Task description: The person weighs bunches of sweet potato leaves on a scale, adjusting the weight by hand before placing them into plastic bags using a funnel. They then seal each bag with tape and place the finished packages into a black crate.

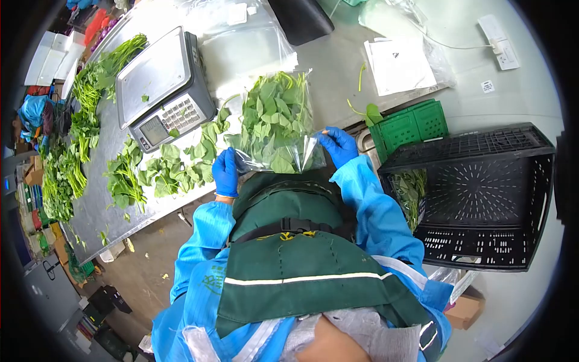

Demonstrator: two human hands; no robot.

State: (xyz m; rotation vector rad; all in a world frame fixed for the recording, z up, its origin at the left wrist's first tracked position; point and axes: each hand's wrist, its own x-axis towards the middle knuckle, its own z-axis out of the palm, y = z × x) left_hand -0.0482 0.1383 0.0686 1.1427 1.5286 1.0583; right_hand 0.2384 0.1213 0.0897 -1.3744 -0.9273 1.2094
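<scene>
1. Head view: a clear plastic bag (pixel 274 120) packed with leafy greens is just in front of the person's dark green apron (pixel 289 265), by the near edge of the surface (pixel 96 199).
2. Its film is thin and glossy — bright creases streak the lower right — and broad, softly matte leaves press against it, with paler, slender stems towards the far end.
3. The blue-gloved left hand (pixel 225 173) has its fingers pinching the bag's near left corner; those of the right hand (pixel 339 146), gloved likewise, grasp its right edge.
4. Left of the bag, a grey scale (pixel 154 75) with a flat, shiny rectangular tray stands among loose bunches (pixel 166 172).
5. To the right are a perforated green plastic basket (pixel 416 127) and a black slotted crate (pixel 482 241), both rigid and angular.
</scene>
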